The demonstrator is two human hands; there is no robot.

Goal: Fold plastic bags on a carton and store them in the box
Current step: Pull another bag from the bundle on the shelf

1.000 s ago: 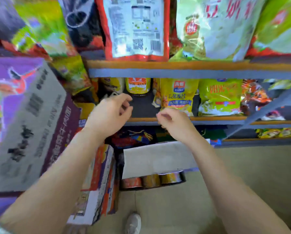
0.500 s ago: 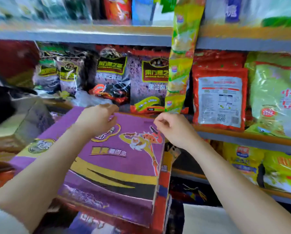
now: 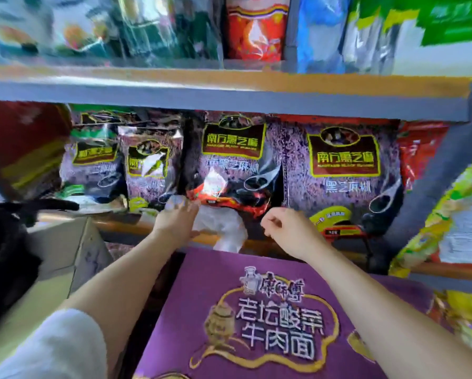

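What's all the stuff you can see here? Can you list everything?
Purple printed carton: one, purple with gold, bottom centre.
Crumpled white plastic bag: one, white, on the shelf edge beyond the carton.
Dark purple snack packets: at least four, middle shelf.
Plain brown cardboard box: one, left.
Grey and orange shelf: top, with blurred packets above.
Left hand: reaches the bag, fingers straight.
Right hand: fingers curled, holding nothing.
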